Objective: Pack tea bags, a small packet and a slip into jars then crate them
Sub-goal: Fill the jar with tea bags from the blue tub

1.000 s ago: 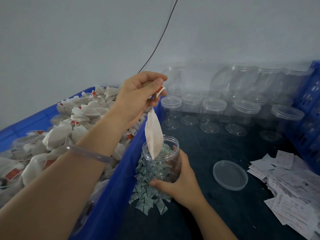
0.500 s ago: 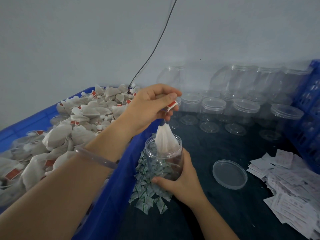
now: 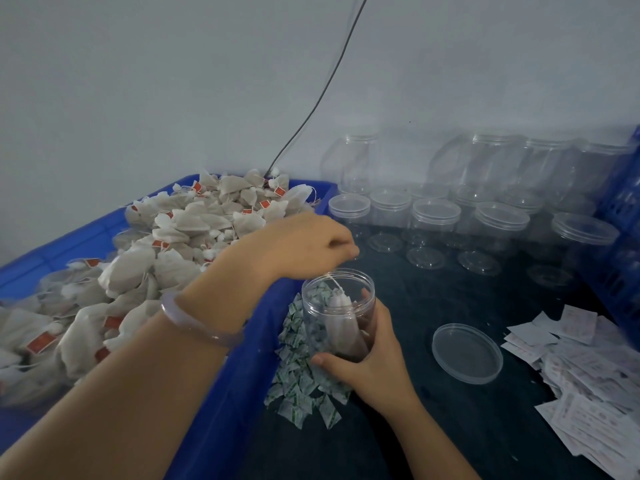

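Holding tea bag [image 3: 341,322] inside jar [image 3: 369,293], left hand [image 3: 304,242]; print on slips [image 3: 588,375] blurred.

tea bags [image 3: 180,233]: off-white, red tags
bin [image 3: 242,393]: blue
packets [image 3: 301,386]: white, green print
jar [image 3: 311,299]: clear
slips [image 3: 588,375]: white, faint print
table [image 3: 433,427]: dark

Bits you honestly can't make out

The left hand [image 3: 304,244] has smeared fingertips [image 3: 350,250], so no telling if they pinch the tea bag [image 3: 341,327] string. The right hand [image 3: 370,362] wraps the jar [image 3: 313,317], covering its lower side and part of the packets [image 3: 294,379]. The slips [image 3: 595,386] run off the right edge, print too tiny to read. The blue bin [image 3: 249,375] is cropped left and bottom.
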### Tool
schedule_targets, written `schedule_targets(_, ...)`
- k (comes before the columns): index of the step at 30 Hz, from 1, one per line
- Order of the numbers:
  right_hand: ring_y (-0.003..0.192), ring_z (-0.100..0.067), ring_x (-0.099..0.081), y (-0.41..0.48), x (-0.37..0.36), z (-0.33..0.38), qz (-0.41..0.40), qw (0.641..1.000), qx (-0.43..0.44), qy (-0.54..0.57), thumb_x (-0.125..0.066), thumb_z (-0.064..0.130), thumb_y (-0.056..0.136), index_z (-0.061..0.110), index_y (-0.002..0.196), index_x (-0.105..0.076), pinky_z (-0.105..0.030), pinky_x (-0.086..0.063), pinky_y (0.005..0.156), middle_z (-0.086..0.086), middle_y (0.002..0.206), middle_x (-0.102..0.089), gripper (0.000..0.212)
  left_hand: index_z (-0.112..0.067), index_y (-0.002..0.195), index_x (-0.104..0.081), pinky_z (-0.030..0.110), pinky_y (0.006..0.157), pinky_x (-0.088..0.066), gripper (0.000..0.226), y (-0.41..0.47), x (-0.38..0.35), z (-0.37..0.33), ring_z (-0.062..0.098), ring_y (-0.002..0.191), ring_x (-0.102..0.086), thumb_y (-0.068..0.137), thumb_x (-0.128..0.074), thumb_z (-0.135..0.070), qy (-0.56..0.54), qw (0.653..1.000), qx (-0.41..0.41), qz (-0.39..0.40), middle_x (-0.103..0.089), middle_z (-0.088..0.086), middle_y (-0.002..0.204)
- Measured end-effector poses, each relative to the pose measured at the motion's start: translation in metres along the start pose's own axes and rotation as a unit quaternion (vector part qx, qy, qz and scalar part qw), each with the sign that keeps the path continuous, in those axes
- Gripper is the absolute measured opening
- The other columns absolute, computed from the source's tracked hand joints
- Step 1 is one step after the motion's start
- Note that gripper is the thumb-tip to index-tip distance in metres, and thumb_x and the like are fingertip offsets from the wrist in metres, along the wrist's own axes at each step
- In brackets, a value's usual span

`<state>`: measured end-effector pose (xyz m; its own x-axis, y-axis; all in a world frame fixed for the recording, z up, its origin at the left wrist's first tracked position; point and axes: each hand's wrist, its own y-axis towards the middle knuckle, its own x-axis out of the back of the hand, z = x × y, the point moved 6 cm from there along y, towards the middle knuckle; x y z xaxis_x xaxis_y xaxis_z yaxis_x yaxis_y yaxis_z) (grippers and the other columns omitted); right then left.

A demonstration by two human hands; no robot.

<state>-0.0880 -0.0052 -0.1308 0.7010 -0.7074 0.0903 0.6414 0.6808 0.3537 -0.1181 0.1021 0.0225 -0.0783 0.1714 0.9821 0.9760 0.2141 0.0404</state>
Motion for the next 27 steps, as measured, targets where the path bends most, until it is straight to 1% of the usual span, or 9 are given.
schedule_targets(4, 0.118, 0.009, -0.053, 0.000, 0.000, 0.000, 0.004, 1.000, 0.001, 0.001, -0.092, 0.045, 0.049, 0.077, 0.114, -0.036, -0.007, -0.046, 0.086, 0.035, 0.125, -0.054, 0.092, -0.037, 0.137, -0.047, 0.024, 0.078, -0.043, 0.035, -0.005, 0.012, 0.023, 0.011, 0.094, -0.060, 0.102, -0.042, -0.030, -0.107, 0.993, 0.034, -0.021, -0.065, -0.007, 0.113)
schedule_targets(7, 0.118, 0.010, -0.053, -0.001, -0.001, 0.000, 0.005, 1.000, -0.001, -0.001, -0.092, 0.045, 0.049, 0.078, 0.113, -0.035, -0.006, -0.046, 0.084, 0.036, 0.125, -0.053, 0.092, -0.033, 0.127, -0.048, 0.024, 0.066, -0.046, 0.032, -0.011, -0.004, 0.023, 0.007, 0.064, -0.061, 0.097, -0.055, -0.025, -0.149, 0.985, 0.032, 0.078, -0.074, -0.011, 0.086)
schedule_targets(9, 0.117, 0.010, -0.054, -0.001, -0.002, 0.000, 0.006, 1.000, -0.001, -0.002, -0.092, 0.046, 0.049, 0.079, 0.112, -0.035, -0.006, -0.046, 0.084, 0.036, 0.124, -0.054, 0.091, -0.032, 0.113, -0.055, 0.022, 0.067, -0.046, 0.024, -0.010, -0.010, 0.020, -0.004, 0.062, -0.061, 0.091, -0.065, -0.029, -0.145, 0.984, 0.023, 0.103, -0.073, -0.020, 0.080)
schedule_targets(14, 0.116, 0.009, -0.055, -0.002, 0.001, 0.004, 0.005, 1.000, 0.008, 0.002, -0.092, 0.044, 0.048, 0.079, 0.112, -0.036, -0.006, -0.047, 0.082, 0.036, 0.125, -0.054, 0.091, -0.036, 0.093, -0.065, 0.018, 0.066, -0.044, 0.011, -0.012, 0.029, 0.067, -0.004, 0.075, -0.064, 0.091, -0.064, -0.026, -0.155, 0.976, 0.082, -0.127, -0.069, -0.014, 0.080)
schedule_targets(15, 0.117, 0.009, -0.054, -0.002, 0.001, 0.005, 0.004, 1.000, 0.013, 0.002, -0.092, 0.044, 0.049, 0.078, 0.113, -0.036, -0.006, -0.047, 0.083, 0.036, 0.125, -0.054, 0.091, -0.033, 0.099, -0.066, 0.017, 0.065, -0.043, 0.016, -0.017, 0.029, 0.085, -0.001, 0.081, -0.062, 0.090, -0.065, -0.021, -0.126, 0.977, 0.122, -0.118, -0.067, -0.015, 0.089)
schedule_targets(17, 0.119, 0.008, -0.054, -0.001, 0.001, 0.006, 0.001, 1.000, 0.020, -0.001, -0.092, 0.044, 0.050, 0.076, 0.115, -0.036, -0.006, -0.046, 0.086, 0.036, 0.127, -0.054, 0.092, -0.028, 0.117, -0.063, 0.022, 0.073, -0.048, 0.040, -0.027, 0.004, 0.116, 0.006, 0.096, -0.060, 0.082, -0.073, -0.014, -0.063, 0.977, 0.197, 0.041, -0.063, -0.011, 0.109)
schedule_targets(20, 0.119, 0.008, -0.054, -0.001, -0.001, 0.004, 0.006, 1.000, 0.013, -0.003, -0.091, 0.047, 0.048, 0.077, 0.116, -0.035, -0.009, -0.048, 0.086, 0.036, 0.127, -0.053, 0.093, -0.032, 0.132, -0.055, 0.040, 0.100, -0.047, 0.067, -0.036, -0.038, 0.128, 0.019, 0.123, -0.050, 0.072, -0.080, -0.015, 0.008, 0.939, 0.243, 0.242, -0.053, -0.007, 0.135)
schedule_targets(23, 0.117, 0.007, -0.055, -0.003, 0.000, 0.003, 0.007, 1.000, 0.006, -0.007, -0.092, 0.049, 0.047, 0.077, 0.115, -0.034, -0.009, -0.049, 0.083, 0.036, 0.126, -0.054, 0.094, -0.034, 0.129, -0.060, 0.040, 0.095, -0.050, 0.061, -0.029, -0.047, 0.129, 0.022, 0.116, -0.055, 0.074, -0.079, -0.015, 0.032, 0.942, 0.244, 0.227, -0.056, -0.004, 0.130)
schedule_targets(27, 0.117, 0.008, -0.055, -0.002, 0.004, 0.004, -0.002, 1.000, 0.007, -0.009, -0.091, 0.055, 0.045, 0.079, 0.114, -0.034, -0.008, -0.048, 0.085, 0.037, 0.125, -0.053, 0.093, -0.021, 0.104, -0.071, 0.035, 0.074, -0.053, 0.025, -0.030, -0.029, 0.130, 0.021, 0.087, -0.064, 0.080, -0.076, -0.024, -0.025, 0.965, 0.221, 0.138, -0.069, 0.001, 0.095)
